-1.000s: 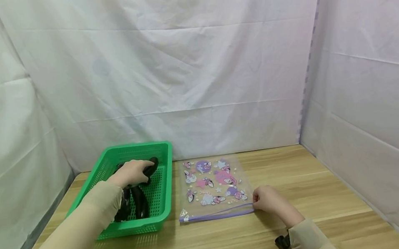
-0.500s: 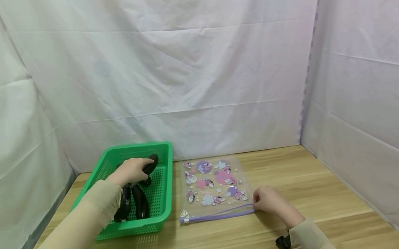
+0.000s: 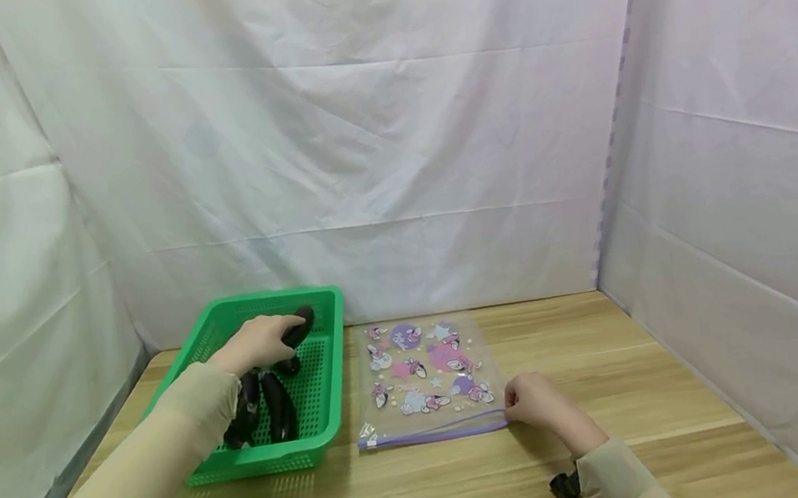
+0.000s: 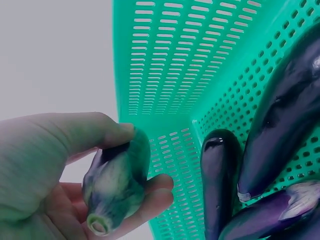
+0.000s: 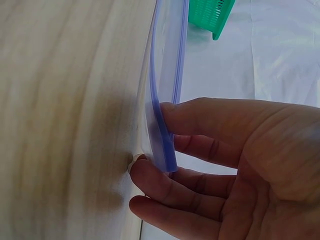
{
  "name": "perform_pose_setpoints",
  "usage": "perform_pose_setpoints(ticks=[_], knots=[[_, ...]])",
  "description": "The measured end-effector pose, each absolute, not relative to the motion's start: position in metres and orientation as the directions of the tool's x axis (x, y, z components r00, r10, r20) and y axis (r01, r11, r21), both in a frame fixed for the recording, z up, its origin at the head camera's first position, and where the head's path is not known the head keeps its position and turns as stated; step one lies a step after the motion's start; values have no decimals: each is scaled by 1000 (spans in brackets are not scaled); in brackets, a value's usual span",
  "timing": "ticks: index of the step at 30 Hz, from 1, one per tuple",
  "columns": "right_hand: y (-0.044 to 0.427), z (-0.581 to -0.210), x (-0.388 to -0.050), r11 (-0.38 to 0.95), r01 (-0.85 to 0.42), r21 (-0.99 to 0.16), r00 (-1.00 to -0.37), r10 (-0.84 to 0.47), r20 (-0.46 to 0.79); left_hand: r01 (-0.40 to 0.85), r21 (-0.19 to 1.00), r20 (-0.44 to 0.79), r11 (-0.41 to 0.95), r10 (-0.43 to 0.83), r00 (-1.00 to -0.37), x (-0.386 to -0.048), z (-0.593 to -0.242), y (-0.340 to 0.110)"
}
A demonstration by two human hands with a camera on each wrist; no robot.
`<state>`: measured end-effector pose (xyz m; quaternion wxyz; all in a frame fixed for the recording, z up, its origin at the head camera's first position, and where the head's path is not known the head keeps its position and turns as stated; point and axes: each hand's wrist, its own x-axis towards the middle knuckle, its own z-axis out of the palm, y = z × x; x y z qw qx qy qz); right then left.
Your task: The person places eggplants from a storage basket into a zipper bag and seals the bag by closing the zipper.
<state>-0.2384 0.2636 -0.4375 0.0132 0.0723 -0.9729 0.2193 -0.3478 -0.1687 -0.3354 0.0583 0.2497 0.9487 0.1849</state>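
In the head view my left hand (image 3: 256, 343) grips a dark eggplant (image 3: 299, 328) above the far part of a green basket (image 3: 340, 349). The left wrist view shows thumb and fingers round this eggplant (image 4: 117, 180), its pale stem end toward the camera. Several more eggplants (image 3: 279, 408) lie on the basket floor. To the right, a clear zip bag (image 3: 426, 371) printed with pink and purple cartoon figures lies flat. At the right end of its purple zip edge my right hand (image 3: 540, 403) pinches a corner; the right wrist view shows the zip strip (image 5: 165, 145) between thumb and fingers.
Everything stands on a wood-grain table (image 3: 432, 497). White cloth walls (image 3: 387, 158) enclose it at the back and both sides. A white slider (image 3: 369, 444) sits at the zip's left end. Something small and black (image 3: 565, 488) is at the right wrist.
My left hand has raised the eggplant slightly off the others, uncovering more of an eggplant beneath it. The right hand and the bag have stayed in place.
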Motion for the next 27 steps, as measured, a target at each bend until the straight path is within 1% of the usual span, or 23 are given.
perform_pose_setpoints(ticks=[6, 15, 20, 24, 27], knots=[[265, -440, -239, 898, -146, -416, -989, -135, 55, 449, 385, -8, 806, 489, -872, -348, -333, -168], [266, -439, -236, 900, -148, -410, -989, -135, 61, 474, 362, 24, 803, 500, -866, -345, -329, -167], [267, -439, -237, 887, -172, -429, -985, -160, 64, 479, 363, 32, 799, 503, -864, -344, -327, -165], [267, -437, -236, 882, -205, -424, -979, -186, 85, 480, 358, 37, 801, 502, -864, -343, -325, -164], [267, -436, -237, 884, -200, -424, -980, -183, 81, 478, 361, 35, 801, 501, -865, -342, -323, -162]])
